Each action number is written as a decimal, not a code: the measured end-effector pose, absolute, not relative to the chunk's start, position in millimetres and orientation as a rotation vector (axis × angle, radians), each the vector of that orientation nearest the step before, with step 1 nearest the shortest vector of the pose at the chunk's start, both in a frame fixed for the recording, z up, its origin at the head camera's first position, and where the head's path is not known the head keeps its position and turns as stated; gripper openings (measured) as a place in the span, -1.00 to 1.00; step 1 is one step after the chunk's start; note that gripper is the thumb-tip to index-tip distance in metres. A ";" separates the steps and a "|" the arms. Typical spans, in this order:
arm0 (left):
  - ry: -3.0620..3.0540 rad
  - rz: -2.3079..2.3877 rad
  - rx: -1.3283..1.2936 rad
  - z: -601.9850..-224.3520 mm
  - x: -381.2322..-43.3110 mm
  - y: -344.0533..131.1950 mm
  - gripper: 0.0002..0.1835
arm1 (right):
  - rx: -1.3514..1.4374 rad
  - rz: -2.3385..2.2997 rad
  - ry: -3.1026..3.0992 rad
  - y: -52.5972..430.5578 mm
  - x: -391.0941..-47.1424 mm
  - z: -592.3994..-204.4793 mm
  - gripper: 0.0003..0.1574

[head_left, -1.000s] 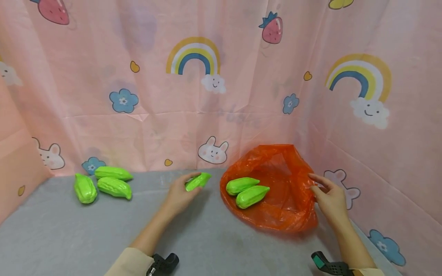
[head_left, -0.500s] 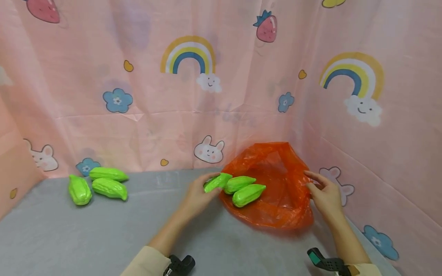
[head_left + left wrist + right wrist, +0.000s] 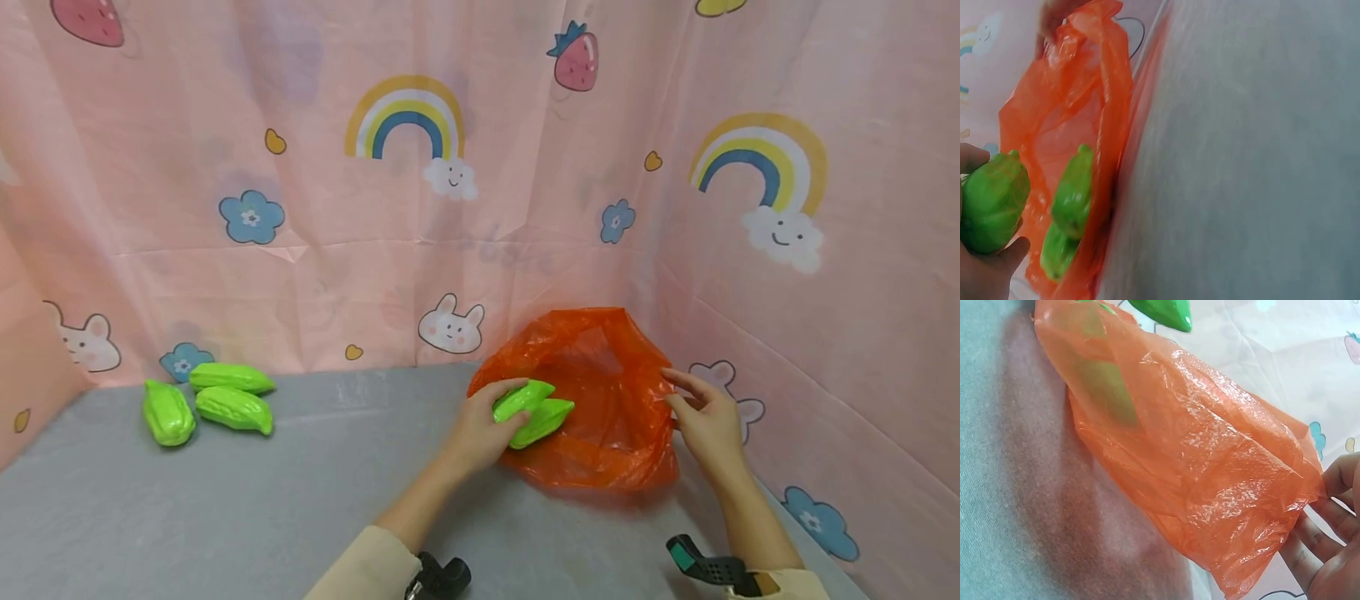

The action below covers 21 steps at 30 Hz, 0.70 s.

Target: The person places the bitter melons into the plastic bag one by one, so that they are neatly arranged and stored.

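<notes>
My left hand (image 3: 478, 429) grips a bright green, ridged fruit (image 3: 521, 400) with a pointed tip, over the left side of an orange plastic bag (image 3: 611, 442). Two similar fruits lie inside the bag; the left wrist view shows the upper one (image 3: 1072, 194) and the lower one (image 3: 1057, 253). In the head view, the held fruit and hand cover most of one of them. The bag's mouth gapes toward me. At its right rim, my right hand (image 3: 708, 429) pinches the thin plastic between thumb and fingers, as the right wrist view also shows.
Three more green fruits (image 3: 234, 408) lie together at the far left of the grey table (image 3: 225, 517). A pink patterned curtain (image 3: 375, 275) rises behind the table and along both sides. Black devices (image 3: 712, 568) are strapped at both wrists.
My left hand has moved right with its green fruit, from the table to over the bag's opening. The right hand keeps its hold on the rim. The whole head view has shifted slightly.
</notes>
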<state>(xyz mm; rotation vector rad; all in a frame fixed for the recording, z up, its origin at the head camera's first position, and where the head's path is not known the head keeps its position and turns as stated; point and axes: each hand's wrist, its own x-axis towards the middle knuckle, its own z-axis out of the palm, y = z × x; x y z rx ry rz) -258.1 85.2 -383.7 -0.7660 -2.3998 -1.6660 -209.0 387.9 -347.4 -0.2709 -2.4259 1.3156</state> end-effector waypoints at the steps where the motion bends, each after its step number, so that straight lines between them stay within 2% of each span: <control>1: -2.397 -1.674 -0.781 -383.8 -257.6 89.0 -0.55 | -0.274 1.309 -2.426 388.2 -208.9 -347.3 -0.42; 9: -2.421 -1.653 -0.839 -387.8 -257.3 115.4 -0.54 | -0.278 1.296 -2.404 387.9 -209.2 -346.0 -0.45; 21: -2.468 -1.525 -0.783 -398.4 -260.9 135.0 -0.55 | -0.264 1.317 -2.416 388.8 -209.0 -349.4 -0.44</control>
